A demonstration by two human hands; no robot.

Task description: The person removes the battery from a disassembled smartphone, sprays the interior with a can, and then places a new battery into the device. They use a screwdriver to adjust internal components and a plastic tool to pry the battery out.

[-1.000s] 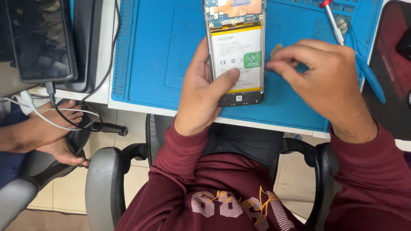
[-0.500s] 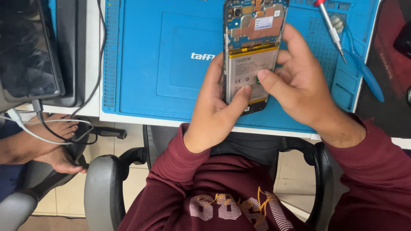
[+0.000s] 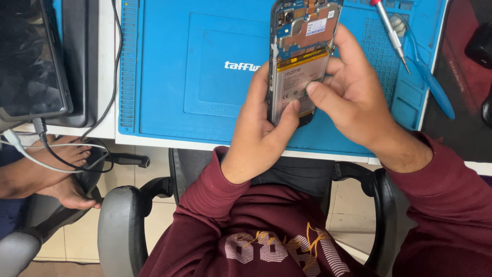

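Phone point(image 3: 302, 56), opened at the back so that its battery and circuit board show, is held upright over the near half of the blue mat point(image 3: 195, 66), toward the mat's right side and just above its near edge. The left hand point(image 3: 264, 131) grips the phone from the left and below, fingers wrapped behind its left edge and the thumb pressed on the lower part of the battery. The right hand point(image 3: 353, 97) closes on the phone from the right, its thumb tip resting on the middle of the battery and its fingers curled around the right edge. A screwdriver with a red tip point(image 3: 389, 33) lies on the mat near its far right corner, and blue tweezers point(image 3: 425, 77) lie just beside it along the mat's right edge. The mat covers most of a white worktop point(image 3: 110, 128). At the worktop's left edge a dark tablet point(image 3: 31, 56) rests on a black stand, with cables point(image 3: 61, 154) hanging down from it over the near edge. Below the worktop the arms of a grey chair point(image 3: 120, 220) show beside the person's maroon sleeves, and another person's bare feet point(image 3: 66, 169) rest on a seat at the left.
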